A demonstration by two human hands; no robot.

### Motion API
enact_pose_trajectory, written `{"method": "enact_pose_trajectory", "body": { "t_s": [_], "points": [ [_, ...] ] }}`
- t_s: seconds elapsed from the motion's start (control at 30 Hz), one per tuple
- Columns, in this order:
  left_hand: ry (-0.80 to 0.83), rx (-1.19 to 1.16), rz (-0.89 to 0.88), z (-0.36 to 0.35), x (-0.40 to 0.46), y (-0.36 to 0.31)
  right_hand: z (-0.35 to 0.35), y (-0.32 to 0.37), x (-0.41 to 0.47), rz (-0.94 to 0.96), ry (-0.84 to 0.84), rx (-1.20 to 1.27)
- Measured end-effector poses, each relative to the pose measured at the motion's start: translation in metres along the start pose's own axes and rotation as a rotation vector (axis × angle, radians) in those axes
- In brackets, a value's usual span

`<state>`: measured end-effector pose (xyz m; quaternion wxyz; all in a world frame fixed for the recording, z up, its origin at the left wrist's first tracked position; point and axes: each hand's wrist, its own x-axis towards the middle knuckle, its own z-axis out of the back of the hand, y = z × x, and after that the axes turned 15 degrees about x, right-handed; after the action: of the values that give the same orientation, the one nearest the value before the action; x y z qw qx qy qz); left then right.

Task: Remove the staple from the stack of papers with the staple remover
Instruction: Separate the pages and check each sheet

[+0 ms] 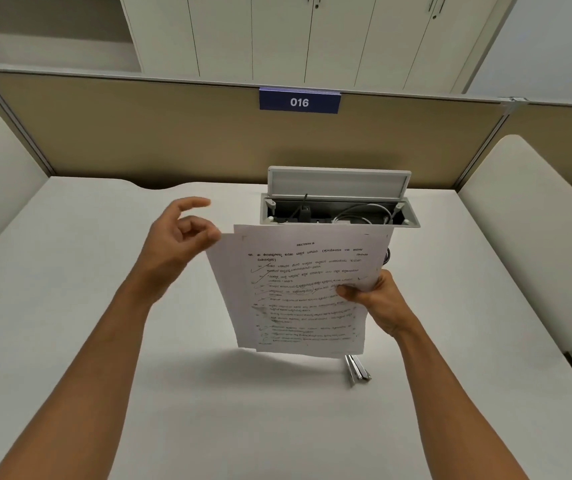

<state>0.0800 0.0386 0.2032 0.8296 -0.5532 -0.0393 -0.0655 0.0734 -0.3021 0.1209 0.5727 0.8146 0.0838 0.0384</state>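
Now right hand [376,299] grips papers [298,292]; left hand [180,237] loose.

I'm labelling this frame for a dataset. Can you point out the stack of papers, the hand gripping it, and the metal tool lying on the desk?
stack of papers [298,299]: head view, middle of the printed top sheet.
right hand [374,301]: head view, back of the hand.
metal tool [357,370]: head view, its visible part below the papers.
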Motion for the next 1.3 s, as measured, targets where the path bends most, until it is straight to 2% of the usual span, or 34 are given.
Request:
{"method": "enact_pose_trajectory", "body": {
  "t_s": [0.07, 0.13, 0.23, 0.43, 0.57, 0.7, 0.93, 1.2, 1.3],
  "points": [
    [0.016, -0.236, 0.064, -0.006, -0.003, 0.021, -0.002, -0.002, 0.000, 0.012, -0.015, 0.030],
    [0.085, -0.307, 0.114, -0.019, -0.009, 0.036, -0.004, -0.005, 0.003, 0.009, -0.035, 0.048],
    [0.155, -0.261, 0.144, -0.045, -0.020, 0.046, -0.008, -0.010, 0.005, 0.012, -0.059, 0.051],
    [-0.013, -0.180, 0.223, -0.065, -0.021, 0.056, -0.010, -0.017, 0.005, 0.017, -0.125, 0.007],
    [-0.127, -0.052, 0.153, -0.066, -0.015, 0.042, -0.015, -0.014, 0.007, 0.110, -0.199, -0.032],
    [-0.211, -0.059, 0.104, -0.069, -0.016, 0.034, -0.028, -0.016, 0.008, 0.178, -0.251, -0.053],
    [-0.185, -0.075, 0.190, -0.097, -0.040, 0.068, -0.040, -0.058, -0.005, 0.060, -0.327, -0.113],
    [-0.282, -0.116, 0.171, -0.105, -0.041, 0.057, -0.058, -0.060, -0.009, 0.190, -0.429, -0.070],
    [-0.234, -0.092, 0.132, -0.102, -0.044, 0.061, -0.056, -0.062, -0.011, 0.198, -0.425, -0.055]
  ]
}}
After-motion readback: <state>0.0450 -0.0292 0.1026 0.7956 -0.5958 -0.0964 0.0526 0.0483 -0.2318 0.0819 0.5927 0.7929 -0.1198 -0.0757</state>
